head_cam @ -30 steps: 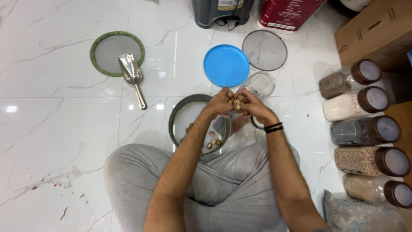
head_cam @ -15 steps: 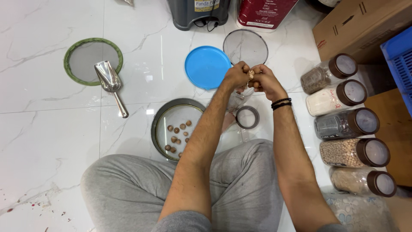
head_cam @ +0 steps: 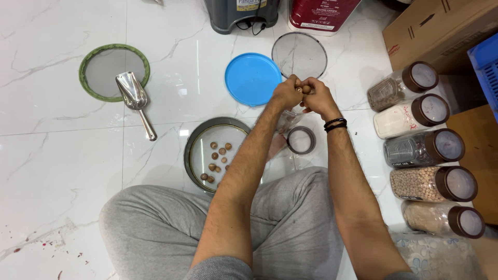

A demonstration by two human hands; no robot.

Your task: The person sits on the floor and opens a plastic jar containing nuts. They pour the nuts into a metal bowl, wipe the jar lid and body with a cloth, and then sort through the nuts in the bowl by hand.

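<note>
A small brown nut [head_cam: 305,89] sits pinched between the fingertips of both hands, above the white floor [head_cam: 52,150]; the left hand [head_cam: 287,94] and right hand [head_cam: 316,97] are closed around it, touching each other; just beyond lie a blue lid [head_cam: 251,78] and a round mesh sieve [head_cam: 299,54]; nearer the knees, a metal-rimmed sieve [head_cam: 196,139] holds more nuts [head_cam: 216,159].

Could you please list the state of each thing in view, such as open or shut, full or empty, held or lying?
Left hand: closed on the nuts.
Right hand: closed on the nuts.
Nuts: held between both hands.
Round sieve: holds a few nuts.
Blue lid: off, lying flat.
Metal scoop: lying empty.
Five jars: lying sideways, capped.
Clear jar: open.
</note>
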